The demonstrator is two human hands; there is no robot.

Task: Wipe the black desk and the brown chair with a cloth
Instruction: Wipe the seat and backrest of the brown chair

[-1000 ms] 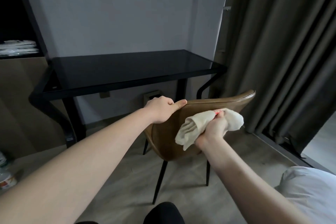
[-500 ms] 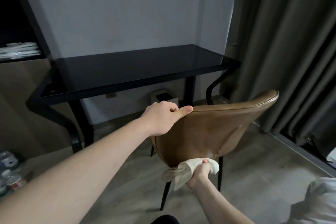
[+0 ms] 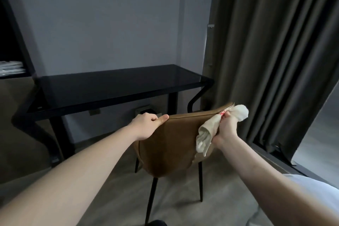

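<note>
The brown chair (image 3: 170,143) stands in front of me with its curved back facing me, on thin black legs. My left hand (image 3: 146,124) grips the top left edge of the backrest. My right hand (image 3: 226,127) holds a bunched cream cloth (image 3: 208,133) against the upper right corner of the backrest; one end of the cloth pokes out past the chair's edge. The black desk (image 3: 117,86), glossy and bare, stands behind the chair against the grey wall.
Dark grey curtains (image 3: 275,51) hang close to the right of the chair. A dark shelf unit (image 3: 12,71) with white folded items stands left of the desk. A white fabric surface (image 3: 315,187) shows at the lower right. Grey floor lies around the chair.
My right hand has carried the cloth from the bottom of the backrest up to its upper right corner. My left hand has kept its hold on the top edge.
</note>
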